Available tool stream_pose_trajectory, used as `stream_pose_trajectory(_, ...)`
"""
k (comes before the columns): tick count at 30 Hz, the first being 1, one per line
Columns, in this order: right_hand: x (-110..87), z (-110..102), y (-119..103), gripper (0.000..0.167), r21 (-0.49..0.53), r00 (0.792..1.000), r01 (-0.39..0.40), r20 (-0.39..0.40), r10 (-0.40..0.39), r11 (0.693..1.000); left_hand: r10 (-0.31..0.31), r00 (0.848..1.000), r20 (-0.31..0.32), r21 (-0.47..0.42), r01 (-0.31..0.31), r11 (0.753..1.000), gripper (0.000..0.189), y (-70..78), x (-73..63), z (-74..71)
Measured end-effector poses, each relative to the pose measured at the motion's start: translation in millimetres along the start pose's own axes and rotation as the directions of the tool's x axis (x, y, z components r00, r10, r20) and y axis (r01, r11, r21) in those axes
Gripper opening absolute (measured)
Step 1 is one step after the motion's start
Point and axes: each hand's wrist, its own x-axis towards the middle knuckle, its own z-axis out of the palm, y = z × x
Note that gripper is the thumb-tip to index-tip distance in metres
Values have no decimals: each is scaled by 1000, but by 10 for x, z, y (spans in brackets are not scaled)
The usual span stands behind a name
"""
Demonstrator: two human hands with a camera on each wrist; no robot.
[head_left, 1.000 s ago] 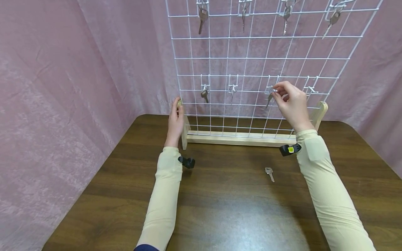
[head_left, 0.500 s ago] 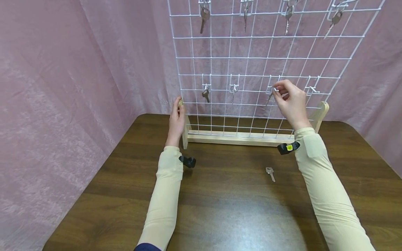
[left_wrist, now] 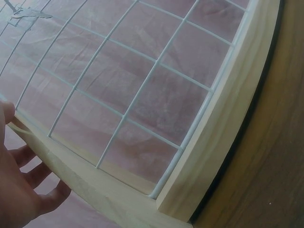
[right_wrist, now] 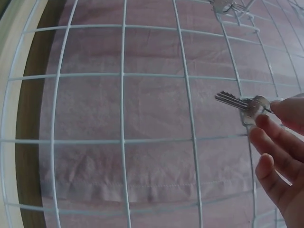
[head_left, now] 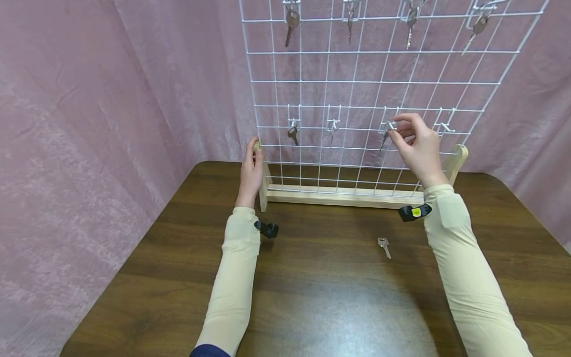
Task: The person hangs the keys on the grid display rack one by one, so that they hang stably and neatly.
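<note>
My left hand (head_left: 252, 171) grips the left wooden upright (left_wrist: 71, 175) of a stand, its fingers on one side and the thumb on its edge. The stand bears a white wire grid (head_left: 352, 82). At the third hook of the lower row, my right hand (head_left: 418, 148) pinches the ring of a silver key (right_wrist: 237, 102); the fingertips partly hide that ring and hook. Two other keys hang left of it in that row, a dark key (head_left: 292, 134) and a thin key (head_left: 332, 133). To the right is a bare hook (head_left: 443, 128).
Several keys hang along the grid's upper row, among them a large key (head_left: 292, 22). A loose key (head_left: 384, 247) lies on the brown wooden table (head_left: 312, 277) in front of the stand. Behind everything hangs a pink curtain (head_left: 134, 89).
My right hand has shifted slightly to the right at the third hook, its index finger lifting a little, while the key stays by the hook. My left hand keeps its hold on the upright.
</note>
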Motion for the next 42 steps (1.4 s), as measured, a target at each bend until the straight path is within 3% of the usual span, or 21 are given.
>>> stream_pose_trajectory(7,-244,-132,19,26,-76,994,49,99,-41,996,-4,1000,0,4,4,1000,46,-6,5,2)
stream_pose_trajectory(12,-373,-185,64,17,-140,979,139,167,-115,980,5,1000,-14,19,-5,1000,46,-14,18,7)
stream_pose_trajectory(15,-438,-221,88,12,-175,958,214,231,-171,961,-5,1000,-7,24,5,1000,45,-21,15,10)
stream_pose_trajectory(21,-581,-310,95,13,-192,895,321,383,-230,928,-7,1000,6,6,7,1000,48,-17,11,-3)
stream_pose_trajectory(32,-812,-311,138,15,-204,870,322,450,-203,925,-11,1000,23,5,11,1000,48,-37,9,10)
stream_pose_trajectory(42,-864,-168,177,12,-200,805,335,569,-169,921,-10,1000,26,-10,10,1000,50,-34,24,1)
